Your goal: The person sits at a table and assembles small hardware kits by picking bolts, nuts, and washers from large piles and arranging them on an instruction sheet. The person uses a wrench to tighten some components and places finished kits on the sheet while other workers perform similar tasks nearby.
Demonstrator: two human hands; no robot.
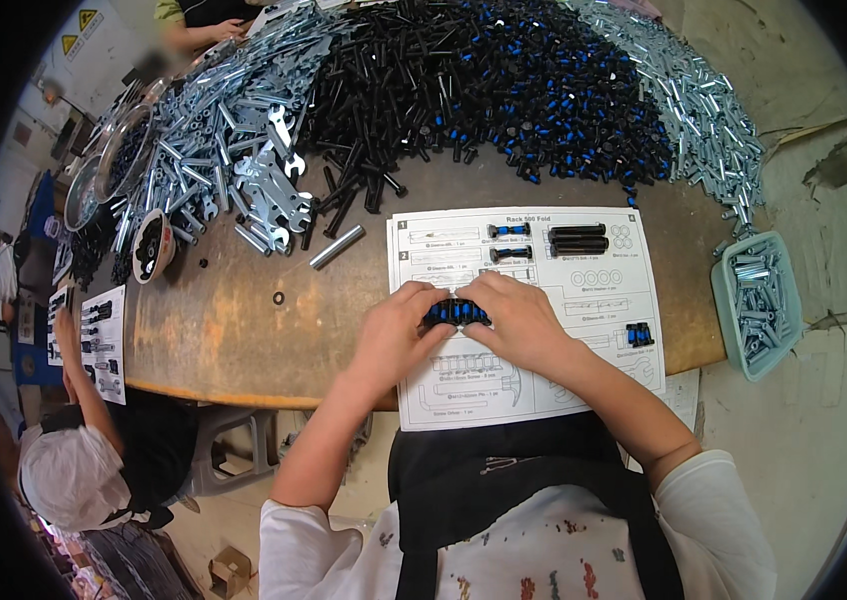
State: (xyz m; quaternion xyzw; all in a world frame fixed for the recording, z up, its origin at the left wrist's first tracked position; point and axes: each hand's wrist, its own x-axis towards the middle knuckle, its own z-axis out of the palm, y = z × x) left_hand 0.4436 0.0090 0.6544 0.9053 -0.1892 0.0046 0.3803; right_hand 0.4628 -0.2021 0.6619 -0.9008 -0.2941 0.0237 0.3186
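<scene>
My left hand (396, 322) and my right hand (516, 318) meet over a printed parts sheet (550, 368) at the table's near edge. Between them they pinch a row of short black bolts with blue thread bands (457, 312), lined up side by side. The fingers partly hide these bolts. Two single blue-banded bolts (510, 231) lie higher on the sheet, beside a few longer black bolts (579, 239). Right of my right hand, a small group of blue-banded bolts (639, 335) rests on the sheet.
Heaped across the back are metal sleeves and wrenches (274, 190), black bolts (384, 100), blue-banded bolts (564, 110) and silver sleeves (714, 120). A teal basket (720, 300) stands right, a bowl (166, 262) left. One loose sleeve (338, 247) lies nearby. A co-worker (74, 475) sits at left.
</scene>
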